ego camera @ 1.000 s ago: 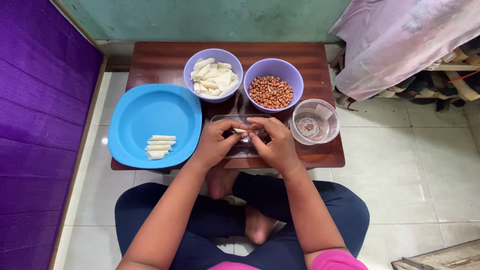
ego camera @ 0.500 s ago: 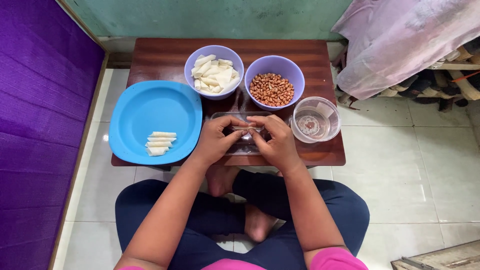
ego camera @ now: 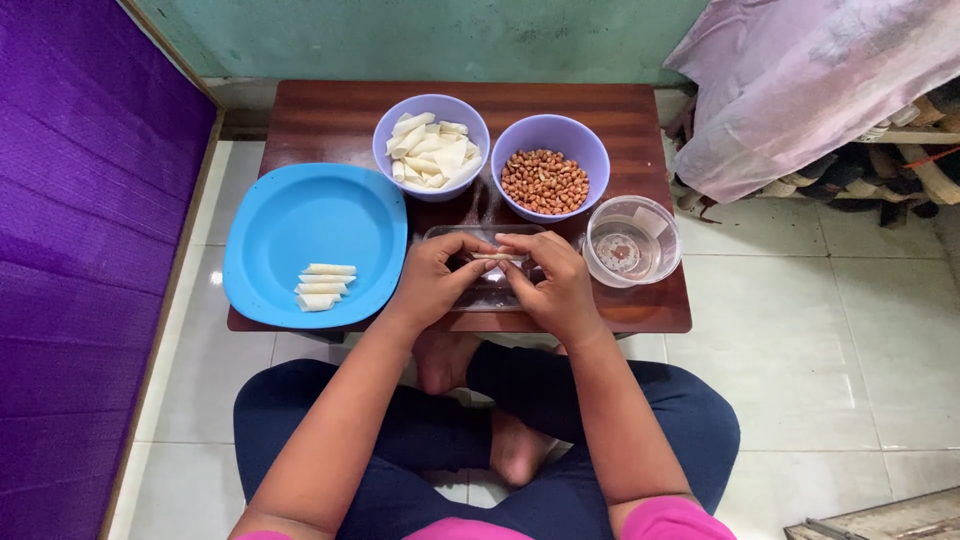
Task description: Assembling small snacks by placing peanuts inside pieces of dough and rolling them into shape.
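My left hand (ego camera: 435, 280) and my right hand (ego camera: 553, 282) meet over a clear rectangular tray (ego camera: 488, 294) near the front edge of a low dark wooden table (ego camera: 330, 115). Between the fingertips of both hands is a small pale dough roll (ego camera: 497, 257), pinched at each end. To the left, a blue plate (ego camera: 310, 225) carries three finished rolls (ego camera: 324, 286). Behind the hands stand a lilac bowl of pale dough pieces (ego camera: 430, 148) and a lilac bowl of peanuts (ego camera: 545, 180).
A clear round container with a little water (ego camera: 630, 243) stands right of the hands. A purple wall (ego camera: 70, 250) runs along the left, a pink cloth (ego camera: 810, 80) hangs at the upper right. My crossed legs lie on the white tiled floor (ego camera: 830, 370).
Both hands have stayed over the clear tray, their fingers shifting slightly along the dough roll. Nothing else on the table has moved.
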